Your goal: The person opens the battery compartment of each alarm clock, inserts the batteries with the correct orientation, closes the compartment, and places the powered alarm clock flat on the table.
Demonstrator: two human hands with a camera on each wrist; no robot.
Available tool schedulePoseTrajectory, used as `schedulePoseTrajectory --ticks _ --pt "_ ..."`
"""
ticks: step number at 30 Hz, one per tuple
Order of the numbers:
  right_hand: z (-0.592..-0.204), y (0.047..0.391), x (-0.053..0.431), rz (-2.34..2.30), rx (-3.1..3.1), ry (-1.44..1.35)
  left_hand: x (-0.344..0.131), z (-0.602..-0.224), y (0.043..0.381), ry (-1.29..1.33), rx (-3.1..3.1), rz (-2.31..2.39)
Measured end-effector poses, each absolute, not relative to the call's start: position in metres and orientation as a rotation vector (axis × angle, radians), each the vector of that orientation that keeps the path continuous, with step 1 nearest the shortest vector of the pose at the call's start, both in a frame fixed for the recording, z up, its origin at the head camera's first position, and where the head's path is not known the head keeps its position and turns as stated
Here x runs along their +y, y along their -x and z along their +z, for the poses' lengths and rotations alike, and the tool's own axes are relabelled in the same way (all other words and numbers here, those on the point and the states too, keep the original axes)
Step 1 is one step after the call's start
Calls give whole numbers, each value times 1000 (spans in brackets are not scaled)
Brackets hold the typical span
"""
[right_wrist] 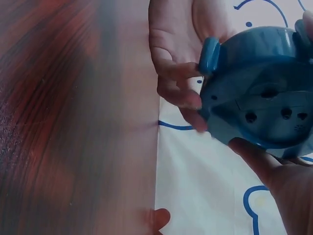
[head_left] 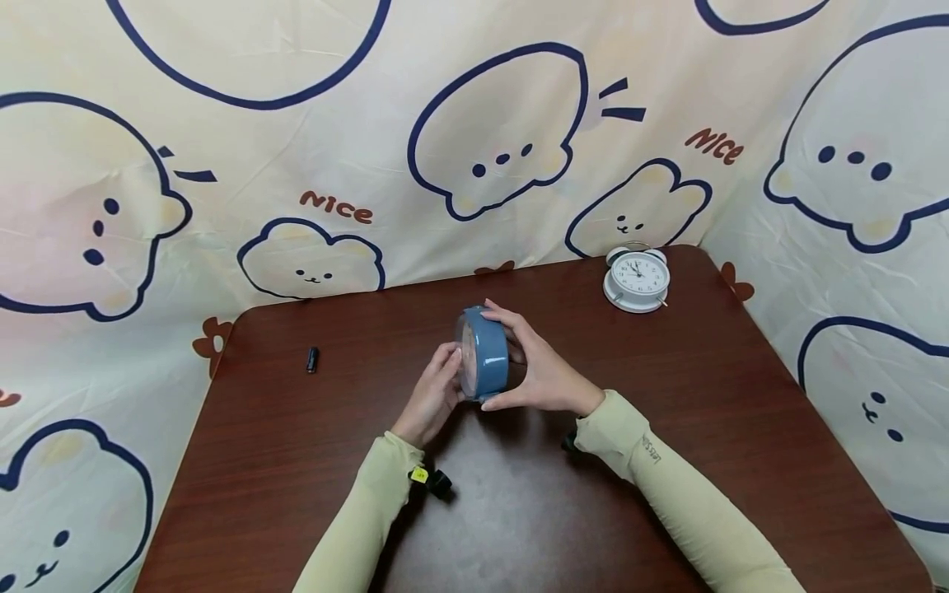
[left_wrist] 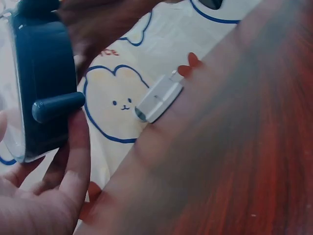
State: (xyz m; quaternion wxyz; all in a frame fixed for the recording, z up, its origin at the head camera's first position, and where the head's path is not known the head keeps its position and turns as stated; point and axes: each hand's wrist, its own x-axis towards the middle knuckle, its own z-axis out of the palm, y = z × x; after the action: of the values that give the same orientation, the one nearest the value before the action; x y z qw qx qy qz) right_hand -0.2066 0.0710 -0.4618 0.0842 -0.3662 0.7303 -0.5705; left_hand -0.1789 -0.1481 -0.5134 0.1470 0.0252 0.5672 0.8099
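A blue alarm clock (head_left: 491,354) is held up over the table between both hands, its face turned to the left. My left hand (head_left: 432,397) grips its lower left edge, with fingers around a stubby blue foot (left_wrist: 58,105) in the left wrist view. Thumb and fingers of my right hand (head_left: 544,375) span the rim from top to bottom. The right wrist view shows the back of the blue alarm clock (right_wrist: 269,105), with several small knobs and a recessed panel. Part of the clock's face is hidden by the left fingers.
A white twin-bell alarm clock (head_left: 639,278) stands at the table's back right corner. One small black battery (head_left: 312,360) lies on the left of the brown table (head_left: 282,478). A cloth with cartoon prints (head_left: 311,148) hangs right behind the table's edge.
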Motion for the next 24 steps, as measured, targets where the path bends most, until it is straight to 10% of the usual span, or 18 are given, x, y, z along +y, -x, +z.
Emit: schedulePoseTrajectory --ticks 24 --pt "-461 207 81 -1842 2137 958 -158 -512 182 12 1832 2326"
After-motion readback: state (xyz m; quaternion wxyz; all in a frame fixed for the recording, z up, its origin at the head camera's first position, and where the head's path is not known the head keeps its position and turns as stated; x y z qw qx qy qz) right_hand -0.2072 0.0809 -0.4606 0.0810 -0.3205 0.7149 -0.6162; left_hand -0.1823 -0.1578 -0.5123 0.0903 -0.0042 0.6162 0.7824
